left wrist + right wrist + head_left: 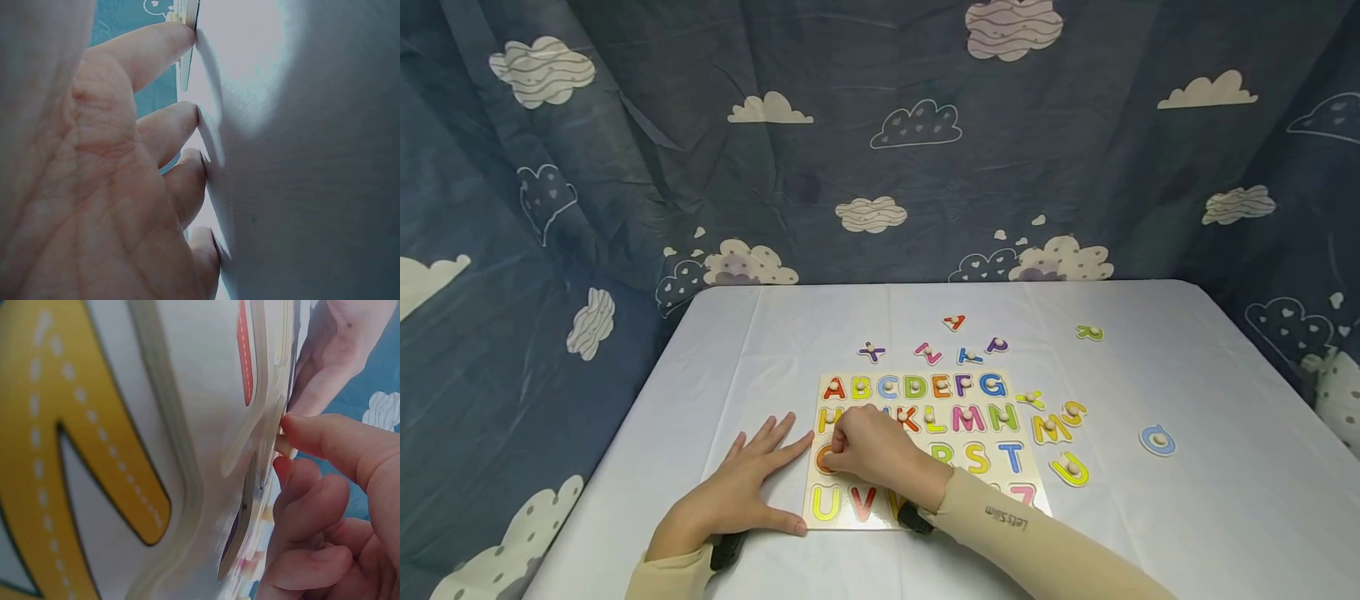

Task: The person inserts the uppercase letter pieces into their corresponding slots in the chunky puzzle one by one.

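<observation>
A cream alphabet puzzle board (842, 504) lies on the white table, many of its spaces filled with knobbed letters. My left hand (741, 487) rests with fingers spread at the board's left side; its index fingertip and thumb touch the edge. In the left wrist view, the fingertips of the left hand (119, 162) press on the cloth and the board edge. My right hand (883, 450) reaches across the board and pinches the small knob (285, 447) of the orange letter O (823, 460), at the left of the third row. The right hand hides several neighbouring spaces.
Loose letters lie behind the board, among them a red A (954, 322), a pink Z (928, 354) and a purple P (997, 345). To the right are a yellow M (1051, 429), a yellow U (1070, 471), a blue Q (1157, 441) and a green R (1090, 333).
</observation>
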`<state>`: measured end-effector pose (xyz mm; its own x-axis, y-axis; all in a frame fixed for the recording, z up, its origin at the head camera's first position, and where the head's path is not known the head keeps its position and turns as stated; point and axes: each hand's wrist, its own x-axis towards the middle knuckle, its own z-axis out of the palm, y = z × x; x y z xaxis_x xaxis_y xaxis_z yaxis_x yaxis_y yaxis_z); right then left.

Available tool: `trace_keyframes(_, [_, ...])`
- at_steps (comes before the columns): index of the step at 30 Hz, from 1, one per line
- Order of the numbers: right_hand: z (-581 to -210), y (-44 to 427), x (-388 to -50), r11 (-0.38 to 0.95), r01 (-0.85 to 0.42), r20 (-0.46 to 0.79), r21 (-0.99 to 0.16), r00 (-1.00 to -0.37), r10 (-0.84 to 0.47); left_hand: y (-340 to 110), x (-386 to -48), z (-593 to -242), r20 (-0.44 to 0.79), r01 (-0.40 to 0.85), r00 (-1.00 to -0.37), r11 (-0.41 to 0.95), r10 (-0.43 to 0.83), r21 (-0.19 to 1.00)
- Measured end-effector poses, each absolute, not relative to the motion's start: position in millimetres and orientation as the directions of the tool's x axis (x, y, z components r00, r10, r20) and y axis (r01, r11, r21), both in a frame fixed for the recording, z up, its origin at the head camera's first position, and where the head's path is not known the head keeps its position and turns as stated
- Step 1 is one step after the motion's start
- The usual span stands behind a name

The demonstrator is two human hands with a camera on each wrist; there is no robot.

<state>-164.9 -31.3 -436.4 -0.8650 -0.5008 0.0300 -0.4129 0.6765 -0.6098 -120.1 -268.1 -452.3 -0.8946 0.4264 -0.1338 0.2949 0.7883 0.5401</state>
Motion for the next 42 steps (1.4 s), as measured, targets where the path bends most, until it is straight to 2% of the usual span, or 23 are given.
trace_keyframes(7, [-434,-33,-165,0.694,-0.404,0.010,-0.596,-0.868,-0.497,-268,-120,-451,-0.132,0.296,-0.895,0.788,0.426,0.540])
trace_keyframes(15, [-426,-19,-166,0.667,-0.351,-0.041,-0.658,-0.867,-0.497,-269,-119,-451,-0.124,0.303,-0.894,0.785,0.430,0.541])
trace_keyframes(25, [-409,21,-178,0.713,-0.268,-0.052,-0.648,-0.918,-0.392,-269,-119,-450,-0.134,0.287,-0.899,0.794,0.416,0.536])
trace_keyframes(34, [-404,56,-189,0.732,-0.224,-0.062,-0.643,-0.938,-0.342,-269,-119,-452,-0.145,0.267,-0.904,0.794,0.403,0.546])
trace_keyframes(42, [-403,110,-219,0.738,-0.167,-0.033,-0.654,-0.968,-0.248,-268,-120,-453,-0.133,0.282,-0.901,0.792,0.412,0.541])
